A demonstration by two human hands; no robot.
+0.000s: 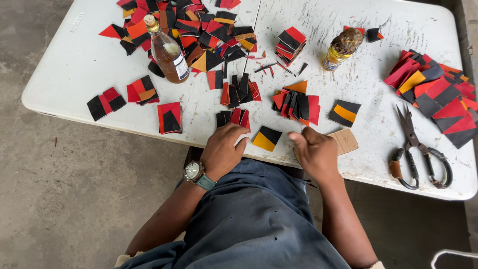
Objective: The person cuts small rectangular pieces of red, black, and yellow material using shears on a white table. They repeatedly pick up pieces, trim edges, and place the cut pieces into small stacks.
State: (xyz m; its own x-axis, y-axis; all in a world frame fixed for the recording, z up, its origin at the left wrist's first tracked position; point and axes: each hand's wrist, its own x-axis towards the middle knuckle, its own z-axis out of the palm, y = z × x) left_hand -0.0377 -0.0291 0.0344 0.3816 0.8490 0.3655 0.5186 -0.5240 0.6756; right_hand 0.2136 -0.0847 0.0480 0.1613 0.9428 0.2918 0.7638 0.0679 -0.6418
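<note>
Patch (267,138) of black and yellow lies flat on the white table (74,74) between both hands, just right of the left hand (222,149), whose loosely curled fingers hold nothing, and nearer it than the right hand (314,152), half-closed and apparently empty.

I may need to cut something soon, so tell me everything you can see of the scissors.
The scissors lie flat on the white table near its right front corner, blades shut and pointing away from the person. The blades look like dull grey metal. The two large loop handles are wrapped in dark cord or strips, with a brown band on the left loop. Nothing touches them; the right hand is well to their left.
</note>
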